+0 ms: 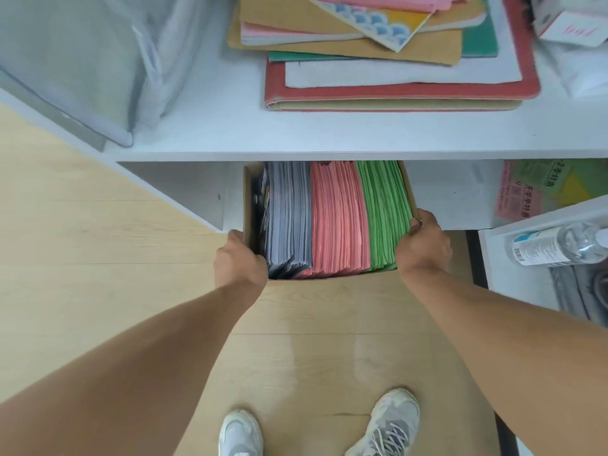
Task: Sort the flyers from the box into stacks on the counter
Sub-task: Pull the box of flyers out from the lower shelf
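My left hand (pixel 240 258) and right hand (pixel 422 243) gripped opposite walls of the flyer-packed box (pixel 248 205) under the counter (pixel 296 136).

Pink flyer (pixel 518 200), green flyer (pixel 539 174): Chinese print, "开学季特惠" legible
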The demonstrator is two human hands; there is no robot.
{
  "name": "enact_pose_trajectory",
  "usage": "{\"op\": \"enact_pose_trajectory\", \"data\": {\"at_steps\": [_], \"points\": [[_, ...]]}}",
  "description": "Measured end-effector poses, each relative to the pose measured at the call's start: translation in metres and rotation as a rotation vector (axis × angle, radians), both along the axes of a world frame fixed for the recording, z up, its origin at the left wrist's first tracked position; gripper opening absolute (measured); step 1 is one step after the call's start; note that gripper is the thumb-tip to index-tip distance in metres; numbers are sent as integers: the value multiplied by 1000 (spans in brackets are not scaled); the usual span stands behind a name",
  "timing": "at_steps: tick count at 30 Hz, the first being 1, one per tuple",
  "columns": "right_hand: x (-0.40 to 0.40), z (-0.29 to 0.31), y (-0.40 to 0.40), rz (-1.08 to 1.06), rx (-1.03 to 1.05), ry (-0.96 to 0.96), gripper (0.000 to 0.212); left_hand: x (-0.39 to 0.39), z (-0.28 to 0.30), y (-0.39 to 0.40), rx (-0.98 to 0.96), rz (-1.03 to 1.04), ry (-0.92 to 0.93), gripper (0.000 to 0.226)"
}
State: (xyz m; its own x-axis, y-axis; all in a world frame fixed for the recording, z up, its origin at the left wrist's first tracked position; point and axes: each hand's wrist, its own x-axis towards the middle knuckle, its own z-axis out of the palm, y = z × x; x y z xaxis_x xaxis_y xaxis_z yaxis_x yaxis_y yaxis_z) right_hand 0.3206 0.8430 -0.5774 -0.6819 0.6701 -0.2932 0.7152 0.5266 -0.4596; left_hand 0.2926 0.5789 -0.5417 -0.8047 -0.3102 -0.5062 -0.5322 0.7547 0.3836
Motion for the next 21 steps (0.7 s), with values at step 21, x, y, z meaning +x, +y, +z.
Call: {"op": "enact_pose_trajectory", "data": {"at_steps": [21], "points": [[73, 27, 3, 78, 50, -95, 27, 39, 25, -14, -82, -262, 59, 77]]}}
